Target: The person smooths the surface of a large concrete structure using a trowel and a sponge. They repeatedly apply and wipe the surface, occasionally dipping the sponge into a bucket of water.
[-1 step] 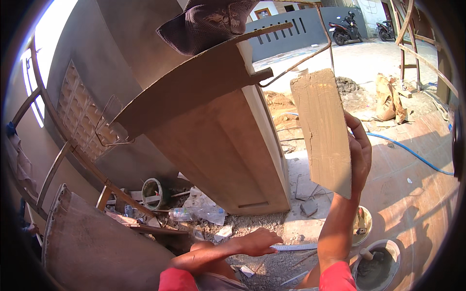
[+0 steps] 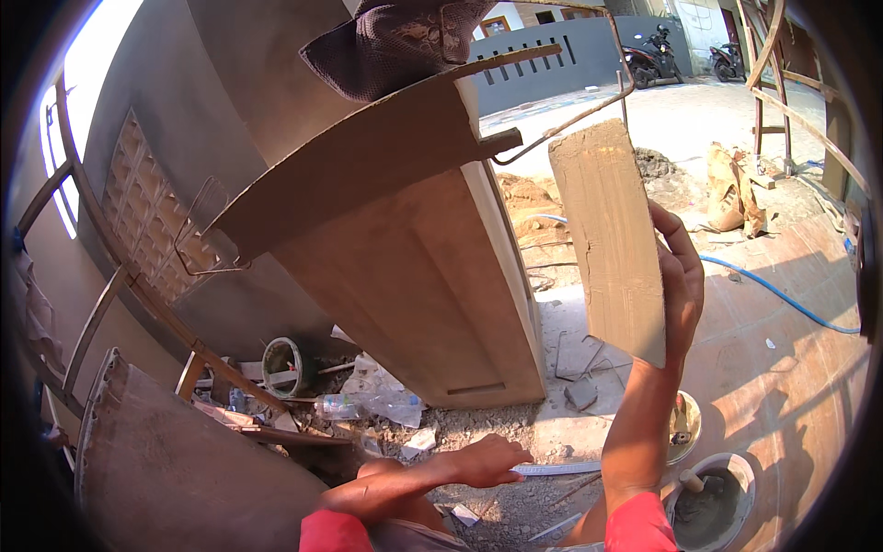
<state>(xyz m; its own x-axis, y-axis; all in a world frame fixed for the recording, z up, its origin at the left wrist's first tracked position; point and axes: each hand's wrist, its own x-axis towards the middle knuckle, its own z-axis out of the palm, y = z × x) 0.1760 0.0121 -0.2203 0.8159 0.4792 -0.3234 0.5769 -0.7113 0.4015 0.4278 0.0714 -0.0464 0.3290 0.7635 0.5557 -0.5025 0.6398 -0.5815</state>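
Observation:
My right hand [image 2: 681,294] holds up a plastering float [image 2: 609,244], its long flat face smeared with grey-brown mortar. The fingers wrap behind its right edge, where any handle is hidden. Just left of the float stands a plastered pillar-like block [image 2: 432,304] with a recessed panel, under a curved slab [image 2: 359,179]. Low over my lap, my left hand [image 2: 492,460] is empty, its fingers loosely stretched to the right. A pale straight strip [image 2: 561,468] lies by those fingertips; I see no grip on it.
A bucket of wet mortar [image 2: 713,501] with a tool handle stands at lower right, beside a smaller pail [image 2: 685,428]. Bent metal rods [image 2: 589,109] stick out near the float. Rubble, plastic bottles [image 2: 368,407] and another bucket [image 2: 287,366] lie left. A blue hose [image 2: 782,294] crosses the paving.

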